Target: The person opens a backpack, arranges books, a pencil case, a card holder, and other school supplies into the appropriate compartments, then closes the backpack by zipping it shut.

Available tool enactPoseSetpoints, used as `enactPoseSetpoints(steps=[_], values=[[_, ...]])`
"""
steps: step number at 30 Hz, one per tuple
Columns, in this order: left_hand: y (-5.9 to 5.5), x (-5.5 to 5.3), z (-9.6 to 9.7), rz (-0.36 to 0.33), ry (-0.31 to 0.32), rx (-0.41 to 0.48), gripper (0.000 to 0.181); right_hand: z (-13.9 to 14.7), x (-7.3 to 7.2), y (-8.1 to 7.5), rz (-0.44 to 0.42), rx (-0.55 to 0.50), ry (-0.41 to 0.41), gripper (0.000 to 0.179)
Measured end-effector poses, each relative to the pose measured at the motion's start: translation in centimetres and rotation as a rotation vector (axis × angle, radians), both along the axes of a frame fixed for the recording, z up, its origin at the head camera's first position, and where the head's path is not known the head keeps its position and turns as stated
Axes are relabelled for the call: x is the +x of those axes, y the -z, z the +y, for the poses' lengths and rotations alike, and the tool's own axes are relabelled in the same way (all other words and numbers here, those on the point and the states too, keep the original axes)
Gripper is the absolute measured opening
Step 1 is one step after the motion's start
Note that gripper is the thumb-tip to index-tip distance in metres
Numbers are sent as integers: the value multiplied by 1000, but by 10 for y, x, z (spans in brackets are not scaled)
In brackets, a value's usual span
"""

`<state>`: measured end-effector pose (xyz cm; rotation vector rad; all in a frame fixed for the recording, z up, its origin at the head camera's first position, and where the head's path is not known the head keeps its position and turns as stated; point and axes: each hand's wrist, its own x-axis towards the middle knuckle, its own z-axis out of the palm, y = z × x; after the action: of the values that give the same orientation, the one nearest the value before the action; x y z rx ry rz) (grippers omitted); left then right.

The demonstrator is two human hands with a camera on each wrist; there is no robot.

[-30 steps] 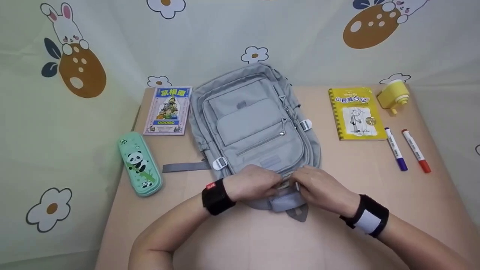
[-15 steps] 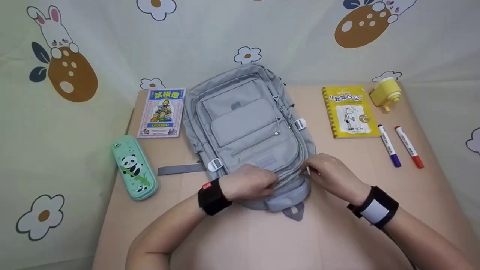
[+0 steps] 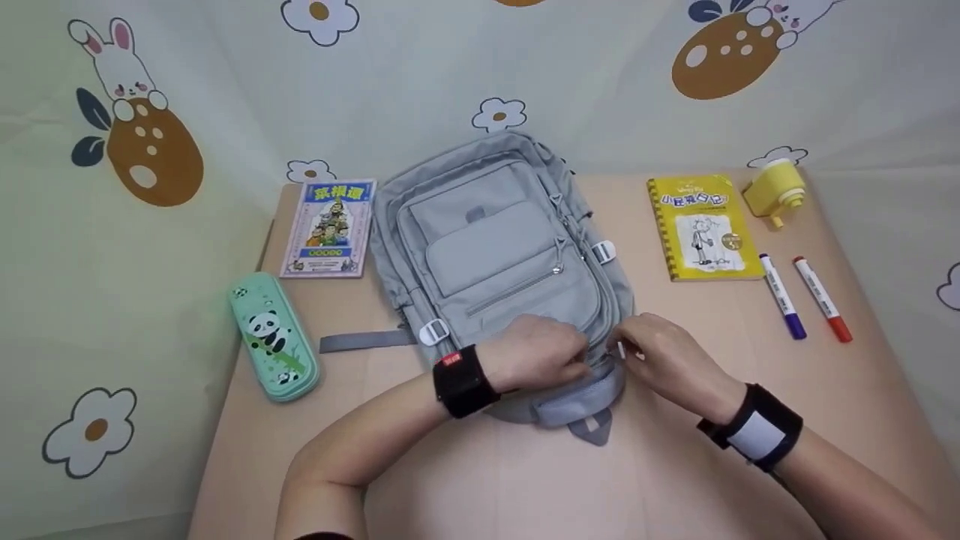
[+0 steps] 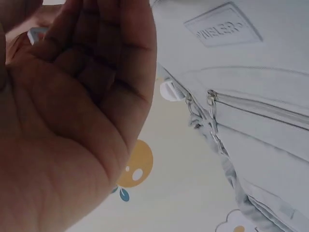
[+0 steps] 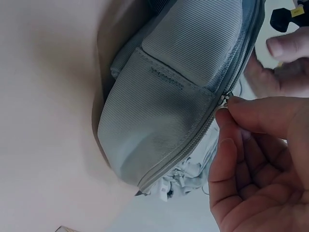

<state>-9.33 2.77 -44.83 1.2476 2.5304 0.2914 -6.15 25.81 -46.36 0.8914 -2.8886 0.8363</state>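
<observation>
Grey fabric backpack (image 3: 487, 251): lies front face up in the middle of the worktop (image 3: 442, 480), slightly askew, base towards the person.
Right hand (image 3: 667, 360): thumb and forefinger pinch a metal zipper pull (image 5: 224, 99) at the bag's lower right edge; remaining fingers curl.
Left hand (image 3: 534, 354): above the lower front of the bag, fingers loosely bent, thumb apart from them, nothing seen in its hold; contact with the fabric cannot be determined.
Loose strap (image 3: 367, 341): extends flat from the bag's left side.
Green pencil case (image 3: 274, 337): left of the bag, panda print facing up.
Pink-bordered book (image 3: 328, 229): flat, just beside the bag's upper left.
Yellow book (image 3: 705, 229): flat, right of the bag, well apart from it.
Yellow device (image 3: 776, 189): just beside that book's upper right corner.
Purple-capped marker (image 3: 782, 296), red-capped marker (image 3: 823, 300): side by side at far right, apart, caps towards the person.
</observation>
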Motion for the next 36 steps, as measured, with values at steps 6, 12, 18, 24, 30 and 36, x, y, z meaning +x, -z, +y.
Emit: enactPoseSetpoints(steps=[6, 12, 18, 24, 30, 36], values=[[12, 1, 24, 9, -23, -13, 29, 3, 6, 2, 11, -30, 0, 34], [14, 4, 29, 23, -24, -14, 28, 5, 9, 5, 17, -34, 10, 36], [13, 4, 27, 13, -13, -24, 20, 12, 6, 7, 8, -43, 24, 34], [10, 3, 25, -2, -2, -31, 19, 25, -7, 7, -23, -40, 86, 28], [8, 2, 24, -26, 12, -41, 21, 35, -25, 13, -12, -39, 136, 19], [5, 2, 22, -16, 37, -29, 22, 37, -34, 14, -14, -7, 162, 15]])
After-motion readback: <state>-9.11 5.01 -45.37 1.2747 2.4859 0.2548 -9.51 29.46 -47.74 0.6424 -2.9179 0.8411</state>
